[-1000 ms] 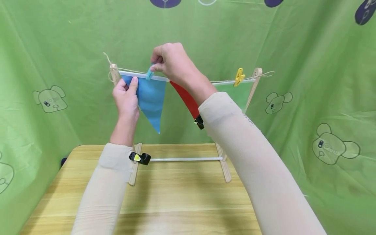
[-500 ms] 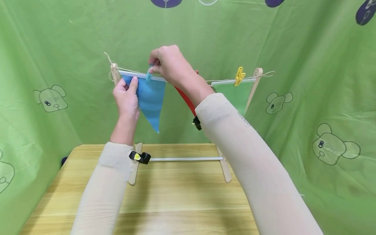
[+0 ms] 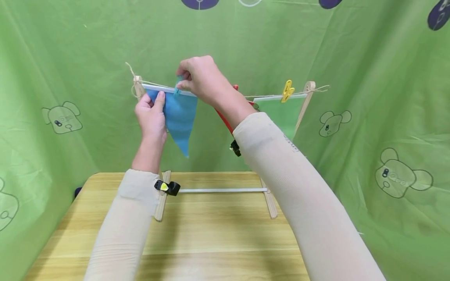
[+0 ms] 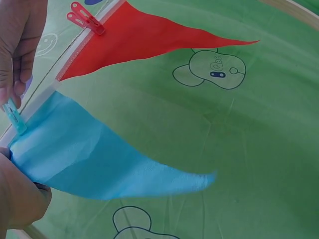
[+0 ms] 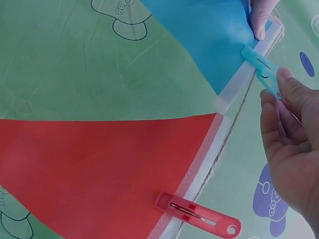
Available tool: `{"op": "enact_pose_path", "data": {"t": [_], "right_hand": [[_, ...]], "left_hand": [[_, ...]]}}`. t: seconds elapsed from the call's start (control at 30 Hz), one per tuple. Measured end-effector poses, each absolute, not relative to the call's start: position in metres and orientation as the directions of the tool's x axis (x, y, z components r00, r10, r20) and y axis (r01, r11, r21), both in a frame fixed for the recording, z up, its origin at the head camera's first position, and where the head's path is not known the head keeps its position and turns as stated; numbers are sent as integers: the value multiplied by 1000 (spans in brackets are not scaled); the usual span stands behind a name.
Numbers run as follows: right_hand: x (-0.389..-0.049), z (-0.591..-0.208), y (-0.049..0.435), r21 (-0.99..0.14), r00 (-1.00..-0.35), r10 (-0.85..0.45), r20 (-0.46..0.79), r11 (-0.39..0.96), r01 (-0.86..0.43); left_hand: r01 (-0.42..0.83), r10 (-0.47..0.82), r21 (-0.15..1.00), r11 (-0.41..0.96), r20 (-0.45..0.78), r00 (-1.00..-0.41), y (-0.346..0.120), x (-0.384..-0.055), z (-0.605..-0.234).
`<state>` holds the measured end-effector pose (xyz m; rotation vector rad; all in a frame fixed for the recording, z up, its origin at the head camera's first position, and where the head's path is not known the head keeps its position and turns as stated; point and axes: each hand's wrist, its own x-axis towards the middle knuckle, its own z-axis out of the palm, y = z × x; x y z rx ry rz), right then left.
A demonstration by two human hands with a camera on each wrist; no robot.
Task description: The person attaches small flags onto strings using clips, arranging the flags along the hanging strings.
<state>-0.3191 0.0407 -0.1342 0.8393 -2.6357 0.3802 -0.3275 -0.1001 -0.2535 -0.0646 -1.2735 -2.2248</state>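
Observation:
A blue triangular pennant (image 3: 181,121) with a white top band hangs at the left part of a twine line. My left hand (image 3: 151,115) pinches it near its upper left, thumb on the front and fingers behind. My right hand (image 3: 202,78) pinches a light blue clothespin (image 5: 261,67) between thumb and fingers. The clothespin's jaws overlap the white band, right of my left thumb. Beside it, a red pennant (image 5: 109,169) hangs under a red clothespin (image 5: 199,214); my right forearm hides much of it in the head view.
A pale green flag (image 3: 281,115) hangs at the right under a yellow clothespin (image 3: 287,91). The twine (image 3: 261,96) runs between wooden posts (image 3: 305,109). A white rod (image 3: 223,190) joins the feet above the wooden table (image 3: 211,238). Green printed cloth (image 3: 369,97) surrounds it.
My right hand has shifted slightly left and down with the light blue clothespin along the white band. More of the green flag and the red clothespin's tip now show. My left hand has stayed in place.

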Motion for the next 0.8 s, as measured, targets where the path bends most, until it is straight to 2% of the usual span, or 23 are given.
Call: {"op": "enact_pose_path", "data": {"t": [0.43, 0.8], "right_hand": [[-320, -133, 40, -149, -788, -517, 335, 796, -586], [-318, -137, 44, -236, -808, -486, 334, 786, -571]], "left_hand": [[475, -452, 804, -358, 296, -842, -102, -325, -252], [464, -447, 816, -345, 292, -846, -103, -326, -254]]}}
